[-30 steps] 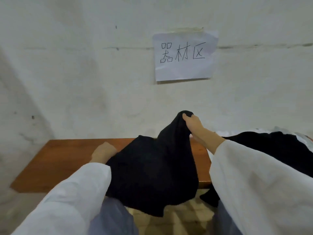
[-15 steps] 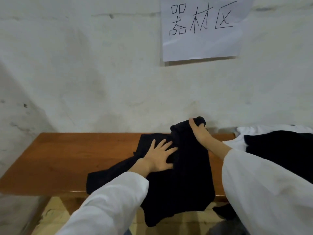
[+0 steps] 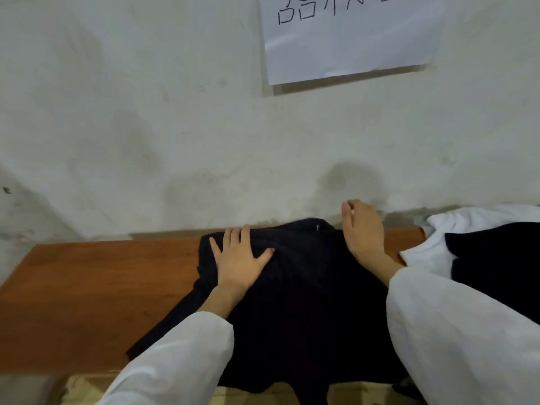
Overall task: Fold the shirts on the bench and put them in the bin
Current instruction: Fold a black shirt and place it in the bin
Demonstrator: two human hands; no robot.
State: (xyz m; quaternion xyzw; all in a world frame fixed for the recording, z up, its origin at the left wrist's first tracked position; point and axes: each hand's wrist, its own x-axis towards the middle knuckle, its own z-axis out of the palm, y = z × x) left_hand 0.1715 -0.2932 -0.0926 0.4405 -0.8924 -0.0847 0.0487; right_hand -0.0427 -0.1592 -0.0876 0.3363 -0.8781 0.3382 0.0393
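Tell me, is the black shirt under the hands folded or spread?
Spread, not folded: the black shirt lies across the bench, its edge hanging over the front, under the left hand.

A white paper sign (image 3: 350,48) hangs at the upper right, its black handwritten strokes cut off by the top edge. The stained whitish wall (image 3: 146,127) fills the upper half. Pale floor (image 3: 84,390) shows bottom left.

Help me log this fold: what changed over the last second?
The right hand lowered the raised end of the black shirt to the bench and released its grip. It now sits, fingers relaxed, at the shirt's far edge. The left hand moved onto the shirt and presses it flat. The shirt still overhangs the bench's front, and the clothes pile at right stayed.
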